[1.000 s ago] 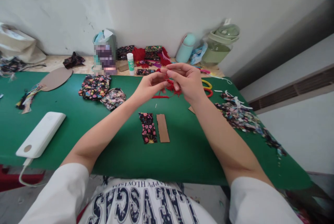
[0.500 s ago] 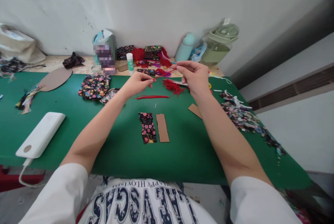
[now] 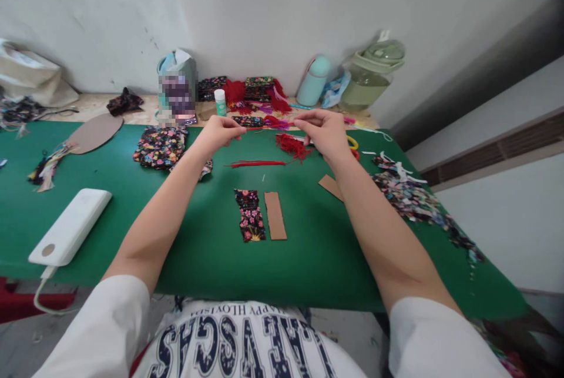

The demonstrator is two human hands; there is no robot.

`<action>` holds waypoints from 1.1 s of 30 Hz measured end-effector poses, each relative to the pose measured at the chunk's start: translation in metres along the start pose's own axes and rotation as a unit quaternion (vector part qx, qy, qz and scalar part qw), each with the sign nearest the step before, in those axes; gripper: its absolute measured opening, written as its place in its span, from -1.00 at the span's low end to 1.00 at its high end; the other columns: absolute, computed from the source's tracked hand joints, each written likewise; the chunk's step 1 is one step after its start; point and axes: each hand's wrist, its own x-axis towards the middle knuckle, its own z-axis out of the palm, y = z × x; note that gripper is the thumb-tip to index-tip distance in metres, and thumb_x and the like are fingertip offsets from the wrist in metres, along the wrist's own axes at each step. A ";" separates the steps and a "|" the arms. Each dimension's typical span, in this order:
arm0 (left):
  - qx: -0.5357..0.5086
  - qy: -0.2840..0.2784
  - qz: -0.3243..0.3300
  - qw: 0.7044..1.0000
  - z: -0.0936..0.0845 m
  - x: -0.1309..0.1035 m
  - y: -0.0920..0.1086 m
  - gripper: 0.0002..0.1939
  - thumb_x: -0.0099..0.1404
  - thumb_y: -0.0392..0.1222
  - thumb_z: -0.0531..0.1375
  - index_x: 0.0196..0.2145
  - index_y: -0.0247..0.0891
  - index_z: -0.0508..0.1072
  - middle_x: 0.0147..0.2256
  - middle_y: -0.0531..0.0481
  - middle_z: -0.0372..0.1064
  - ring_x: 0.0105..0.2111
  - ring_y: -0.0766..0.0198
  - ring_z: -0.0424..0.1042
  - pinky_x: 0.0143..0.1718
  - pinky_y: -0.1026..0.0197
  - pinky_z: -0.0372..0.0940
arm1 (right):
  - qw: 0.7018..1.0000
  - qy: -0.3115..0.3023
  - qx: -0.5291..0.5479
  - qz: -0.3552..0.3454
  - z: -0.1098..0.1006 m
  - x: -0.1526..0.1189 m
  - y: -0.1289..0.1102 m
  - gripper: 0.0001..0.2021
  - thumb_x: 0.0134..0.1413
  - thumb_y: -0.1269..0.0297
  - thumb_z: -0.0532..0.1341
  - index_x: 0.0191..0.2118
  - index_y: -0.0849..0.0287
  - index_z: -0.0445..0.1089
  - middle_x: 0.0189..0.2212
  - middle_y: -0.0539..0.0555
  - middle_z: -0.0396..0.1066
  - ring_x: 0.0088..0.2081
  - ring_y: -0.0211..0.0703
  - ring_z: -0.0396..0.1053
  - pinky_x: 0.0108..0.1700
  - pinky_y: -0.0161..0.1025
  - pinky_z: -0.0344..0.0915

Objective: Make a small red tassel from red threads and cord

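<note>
Two hands (image 3: 326, 133) pinch thin, straight red thread (image 3: 254, 128).

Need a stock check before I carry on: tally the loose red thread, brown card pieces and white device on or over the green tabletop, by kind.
Red thread: 3 (held between left hand and right hand; straight bundle; tangled heap)
Card strips: 2
Card oval: 1
White device: 1
Total: 7

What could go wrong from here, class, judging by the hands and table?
The red strand between the left hand and right hand might slip from either grip. It could tangle with the loose red threads beside the right hand. The right forearm, overlapping the slanted cardboard piece in view, might nudge it.
</note>
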 end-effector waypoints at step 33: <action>0.480 -0.132 -0.006 0.867 0.003 0.003 -0.016 -0.66 0.15 -0.12 0.22 -0.12 -0.26 0.52 -0.15 -0.13 0.50 -0.15 0.10 0.46 -0.15 0.21 0.30 | 0.829 -0.215 -0.512 -0.060 0.008 -0.005 0.017 -0.74 0.14 0.13 0.13 -0.25 0.15 0.50 -0.23 0.15 0.51 -0.22 0.00 0.39 -0.36 -0.20 0.15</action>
